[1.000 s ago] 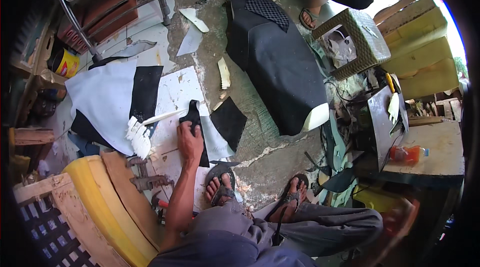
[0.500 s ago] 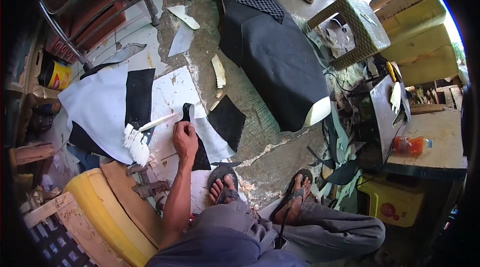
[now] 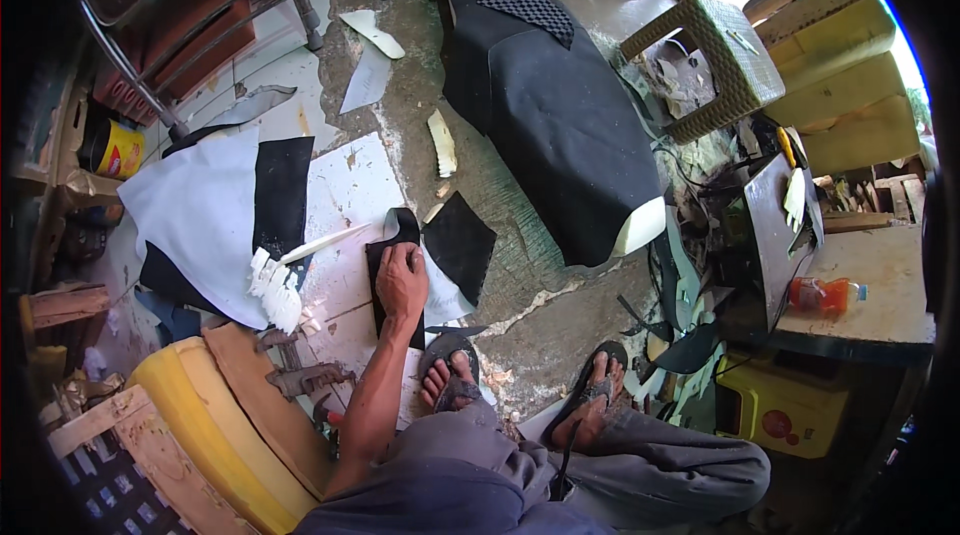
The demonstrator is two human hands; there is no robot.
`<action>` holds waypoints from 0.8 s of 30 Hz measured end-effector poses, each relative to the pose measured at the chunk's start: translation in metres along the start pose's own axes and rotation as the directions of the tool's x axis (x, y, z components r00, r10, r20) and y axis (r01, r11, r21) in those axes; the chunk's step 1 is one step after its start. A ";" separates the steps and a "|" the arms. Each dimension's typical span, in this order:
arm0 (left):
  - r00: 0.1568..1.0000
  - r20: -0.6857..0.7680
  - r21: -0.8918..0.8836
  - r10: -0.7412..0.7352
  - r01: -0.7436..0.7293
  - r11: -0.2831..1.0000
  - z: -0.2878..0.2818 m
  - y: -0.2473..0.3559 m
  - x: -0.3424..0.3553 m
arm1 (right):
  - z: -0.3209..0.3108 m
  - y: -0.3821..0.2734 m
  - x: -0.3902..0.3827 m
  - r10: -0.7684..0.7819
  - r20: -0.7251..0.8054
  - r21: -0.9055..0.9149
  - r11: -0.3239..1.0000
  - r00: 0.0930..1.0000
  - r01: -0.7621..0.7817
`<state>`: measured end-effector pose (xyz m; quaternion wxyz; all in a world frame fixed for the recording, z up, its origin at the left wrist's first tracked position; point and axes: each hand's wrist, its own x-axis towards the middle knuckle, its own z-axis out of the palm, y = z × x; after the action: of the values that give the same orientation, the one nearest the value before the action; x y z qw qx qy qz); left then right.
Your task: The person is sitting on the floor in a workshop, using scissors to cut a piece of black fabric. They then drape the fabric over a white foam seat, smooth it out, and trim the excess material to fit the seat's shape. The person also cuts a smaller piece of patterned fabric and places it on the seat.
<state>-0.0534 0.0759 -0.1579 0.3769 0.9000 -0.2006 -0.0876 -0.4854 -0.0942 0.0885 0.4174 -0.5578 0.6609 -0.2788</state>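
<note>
My left hand is closed on the upper part of a black vinyl piece, which lies over the white tiles in front of my left foot. The top of this piece curls up beyond my fingers. Beside it on the right, a pale sheet partly shows under a dark, angular piece of material. To the left of the hand rests a thin, whitish strip, next to crumbled white foam. My right hand is out of the picture.
A long black padded seat lies across the floor ahead. A woven-pattern stool stands beyond it. On the right, a bottle of red liquid lies on a bench. Yellow foam and a metal clamp are at lower left.
My left hand has moved right, drawing the black vinyl piece with it. More of its dark face now shows left of the hand, and less of the pale sheet is visible.
</note>
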 end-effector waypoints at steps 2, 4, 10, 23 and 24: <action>0.995 -0.094 -0.024 0.044 -0.046 0.999 -0.004 -0.006 0.002 | -0.051 -0.003 0.007 -0.019 -0.171 0.139 0.989 0.985 0.043; 0.981 -0.168 0.026 0.092 -0.089 0.996 -0.010 -0.018 0.007 | -0.094 -0.006 0.013 -0.032 -0.311 0.233 0.966 0.950 0.109; 0.963 -0.036 0.137 0.265 -0.258 0.956 -0.041 -0.020 0.082 | -0.164 -0.012 0.025 -0.045 -0.493 0.372 0.892 0.869 0.258; 0.730 0.145 0.516 0.668 -0.632 0.579 -0.074 0.010 0.073 | -0.206 -0.033 0.050 -0.079 -0.537 0.451 0.814 0.840 0.365; 0.817 0.083 0.461 0.571 -0.539 0.705 -0.070 0.001 0.056 | -0.204 -0.036 0.050 -0.089 -0.524 0.459 0.809 0.847 0.369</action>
<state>0.0180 0.0961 -0.1083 0.1657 0.8631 -0.4642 0.1101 -0.6442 -0.1707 0.2078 0.3433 -0.4076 0.5615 -0.6330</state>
